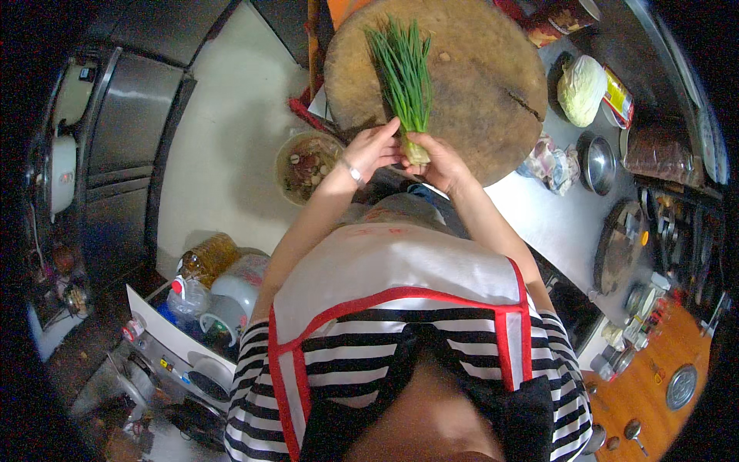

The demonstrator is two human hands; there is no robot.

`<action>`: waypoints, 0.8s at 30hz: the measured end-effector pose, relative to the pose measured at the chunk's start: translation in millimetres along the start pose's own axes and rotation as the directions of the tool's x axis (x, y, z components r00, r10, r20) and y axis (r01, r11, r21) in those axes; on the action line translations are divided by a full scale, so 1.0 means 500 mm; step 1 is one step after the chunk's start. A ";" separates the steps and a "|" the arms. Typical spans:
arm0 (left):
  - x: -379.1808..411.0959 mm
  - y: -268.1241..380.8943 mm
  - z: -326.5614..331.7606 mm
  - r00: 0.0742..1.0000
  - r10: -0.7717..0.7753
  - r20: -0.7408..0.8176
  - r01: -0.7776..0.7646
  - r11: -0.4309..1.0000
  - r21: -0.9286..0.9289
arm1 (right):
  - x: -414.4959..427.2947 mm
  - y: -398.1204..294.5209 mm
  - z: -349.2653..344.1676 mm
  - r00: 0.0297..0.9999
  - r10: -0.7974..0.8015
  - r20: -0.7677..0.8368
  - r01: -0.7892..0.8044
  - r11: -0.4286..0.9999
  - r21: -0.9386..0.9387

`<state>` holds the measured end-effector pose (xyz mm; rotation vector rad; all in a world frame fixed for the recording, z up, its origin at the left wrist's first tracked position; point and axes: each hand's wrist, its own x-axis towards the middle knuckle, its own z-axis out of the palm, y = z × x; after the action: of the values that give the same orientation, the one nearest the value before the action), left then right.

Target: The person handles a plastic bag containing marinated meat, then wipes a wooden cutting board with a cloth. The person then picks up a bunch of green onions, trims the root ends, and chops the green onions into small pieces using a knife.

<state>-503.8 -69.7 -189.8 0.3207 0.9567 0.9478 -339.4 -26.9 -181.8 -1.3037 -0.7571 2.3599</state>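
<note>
A bunch of green onions lies over the near part of a thick round wooden chopping block, green tops pointing away from me. My right hand grips the pale base of the bunch at the block's near edge. Just to the left, my left hand has its thumb raised apart from its fingers. Its fingertips are close beside the stalks; whether they touch them I cannot tell. A bracelet circles the left wrist.
Below the left forearm stands a tub of food scraps. Right of the block are a Chinese cabbage, crumpled plastic bags and a steel bowl. A dark crack runs into the block. An oil jug stands lower left.
</note>
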 end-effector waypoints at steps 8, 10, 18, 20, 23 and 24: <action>0.041 -0.010 -0.064 0.934 0.317 -0.168 -0.254 0.915 0.313 | -0.016 -0.034 -0.022 0.994 -0.077 -0.081 0.013 0.800 -0.600; 0.040 0.002 -0.078 0.852 0.490 -0.186 -0.279 0.724 0.630 | -0.008 -0.017 -0.036 0.982 -0.168 -0.087 0.082 0.792 -0.605; -0.036 0.048 -0.012 0.382 0.910 0.159 -0.059 -0.148 0.987 | 0.041 0.027 -0.069 0.846 -0.527 -0.079 0.247 0.519 -0.818; -0.059 0.021 0.011 0.581 0.784 0.220 -0.053 -0.234 0.971 | 0.030 0.033 -0.065 0.813 -0.579 -0.060 0.310 0.518 -0.797; -0.045 -0.004 0.054 0.760 0.599 0.253 0.117 -0.509 0.853 | -0.023 0.022 -0.028 0.858 -0.501 -0.112 0.287 0.649 -0.705; -0.025 -0.018 0.045 0.729 0.630 0.268 0.138 -0.518 0.844 | -0.042 0.017 -0.016 0.883 -0.449 -0.136 0.258 0.707 -0.659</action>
<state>-483.6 -81.5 -175.6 2.2912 2.1832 0.2518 -322.1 -42.3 -176.4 -1.5164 -1.6238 1.5921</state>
